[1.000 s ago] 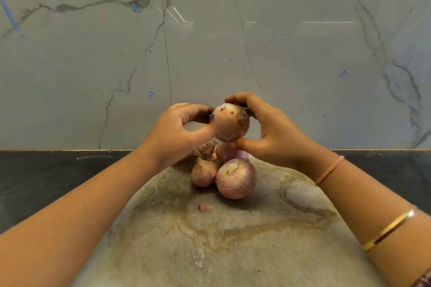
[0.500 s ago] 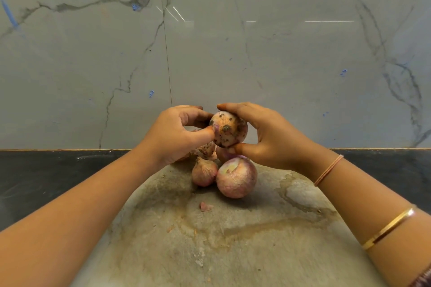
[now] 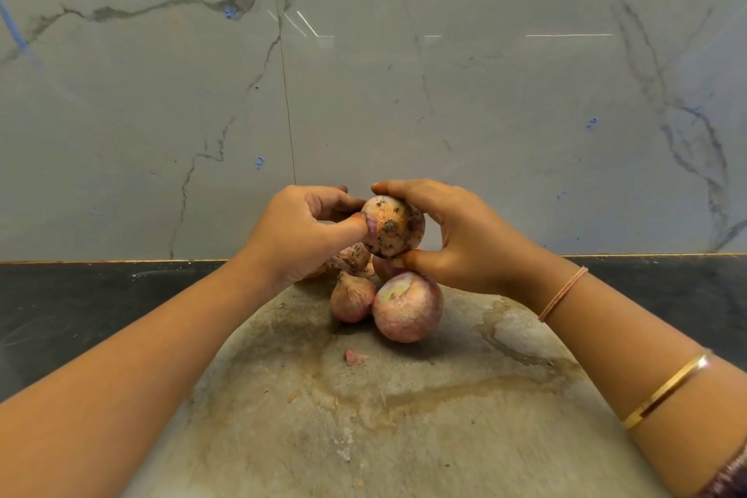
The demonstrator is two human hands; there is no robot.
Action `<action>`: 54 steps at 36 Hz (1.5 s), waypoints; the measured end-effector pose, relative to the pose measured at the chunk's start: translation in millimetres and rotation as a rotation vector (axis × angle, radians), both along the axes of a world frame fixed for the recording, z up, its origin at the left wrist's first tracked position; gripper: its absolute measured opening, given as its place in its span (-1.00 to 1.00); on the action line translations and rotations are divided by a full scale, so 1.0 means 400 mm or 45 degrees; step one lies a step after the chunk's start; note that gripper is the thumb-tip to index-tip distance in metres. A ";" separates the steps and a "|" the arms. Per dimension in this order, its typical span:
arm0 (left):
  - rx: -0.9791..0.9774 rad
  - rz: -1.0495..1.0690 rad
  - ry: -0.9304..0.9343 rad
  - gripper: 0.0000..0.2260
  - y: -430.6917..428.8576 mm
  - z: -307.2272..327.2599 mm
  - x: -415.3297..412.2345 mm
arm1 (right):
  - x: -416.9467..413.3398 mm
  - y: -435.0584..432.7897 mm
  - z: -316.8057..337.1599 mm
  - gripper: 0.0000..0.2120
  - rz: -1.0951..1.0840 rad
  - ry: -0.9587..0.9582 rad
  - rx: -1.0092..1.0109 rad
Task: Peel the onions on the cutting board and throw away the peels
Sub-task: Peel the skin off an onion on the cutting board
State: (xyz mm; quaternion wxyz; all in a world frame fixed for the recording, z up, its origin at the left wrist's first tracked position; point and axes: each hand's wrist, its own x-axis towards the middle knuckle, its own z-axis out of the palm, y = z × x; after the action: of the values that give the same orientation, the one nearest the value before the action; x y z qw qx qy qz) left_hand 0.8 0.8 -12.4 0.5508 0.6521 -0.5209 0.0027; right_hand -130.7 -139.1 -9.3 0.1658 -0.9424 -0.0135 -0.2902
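A dirty, pinkish onion point(image 3: 394, 226) is held above the worn grey cutting board point(image 3: 404, 416), its root end facing me. My right hand point(image 3: 448, 234) grips it between thumb below and fingers above. My left hand point(image 3: 299, 232) has its thumb pressed on the onion's left side and its fingers curled behind. Under the hands lie a large onion point(image 3: 407, 306), a small onion point(image 3: 351, 297) and more onions partly hidden behind them. A small scrap of peel point(image 3: 353, 357) lies on the board.
The board rests on a dark countertop point(image 3: 81, 315). A grey marble wall point(image 3: 364, 93) rises straight behind the onions. Brownish wet stains mark the board's middle and right.
The held onion has been turned so its root end now faces me, and both hands have dropped slightly toward the pile.
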 end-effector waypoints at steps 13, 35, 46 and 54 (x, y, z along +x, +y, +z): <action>-0.030 0.045 -0.067 -0.82 0.001 0.002 -0.001 | 0.003 -0.007 -0.003 -0.36 -0.008 -0.043 0.072; -0.083 0.237 -0.268 -0.83 -0.008 -0.001 0.008 | -0.009 0.005 0.007 -0.41 -0.123 -0.058 -0.009; 0.030 0.232 -0.453 -0.72 0.008 -0.004 0.027 | -0.006 0.006 0.008 -0.39 -0.045 -0.123 0.180; -0.028 0.127 -0.754 -0.71 0.007 -0.001 0.032 | -0.007 -0.006 0.012 -0.38 0.001 -0.059 0.175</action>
State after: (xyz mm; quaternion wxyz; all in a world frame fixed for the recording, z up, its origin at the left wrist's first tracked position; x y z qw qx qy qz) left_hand 13.5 3.8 -13.0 0.3810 0.6418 -0.6261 0.2256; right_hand -133.6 -141.6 -4.7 0.2300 -0.9218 0.0024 -0.3122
